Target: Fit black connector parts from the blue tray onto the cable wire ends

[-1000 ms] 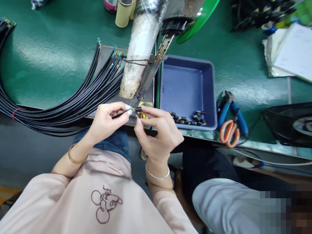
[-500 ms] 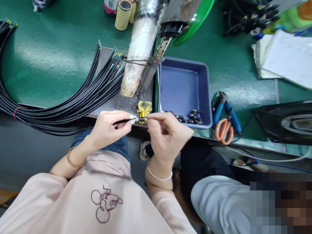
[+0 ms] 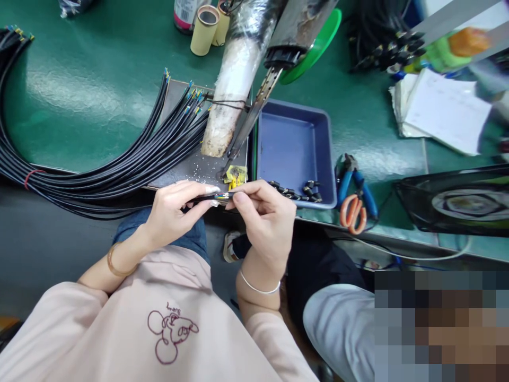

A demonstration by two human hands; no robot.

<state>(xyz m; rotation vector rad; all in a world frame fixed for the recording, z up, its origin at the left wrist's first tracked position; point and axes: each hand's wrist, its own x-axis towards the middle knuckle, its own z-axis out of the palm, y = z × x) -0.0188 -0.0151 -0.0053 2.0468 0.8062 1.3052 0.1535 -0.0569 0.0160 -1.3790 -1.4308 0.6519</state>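
My left hand (image 3: 175, 209) is closed in a pinch on the end of a black cable (image 3: 199, 199), just below the table's front edge. My right hand (image 3: 266, 215) faces it, fingers pinched on a small black terminal (image 3: 227, 197) at the cable's tip. The two hands almost touch. Above them a small yellow fixture (image 3: 235, 175) sits at the foot of a wrapped machine column (image 3: 233, 90). A large bundle of black cables (image 3: 119, 159) with coloured stripped ends fans across the green table to my left.
A blue tray (image 3: 296, 151) holding several small black terminals stands right of the column. Blue pliers (image 3: 353, 180) and orange scissors (image 3: 352, 212) lie beside it. Cardboard tubes (image 3: 203, 22) stand at the back; papers (image 3: 441, 109) at far right. Another person's grey-clad leg (image 3: 342, 323) is at lower right.
Both hands have drawn slightly toward me and down from the yellow fixture, still pinched on the cable end and terminal. The view has shifted a little to the right.
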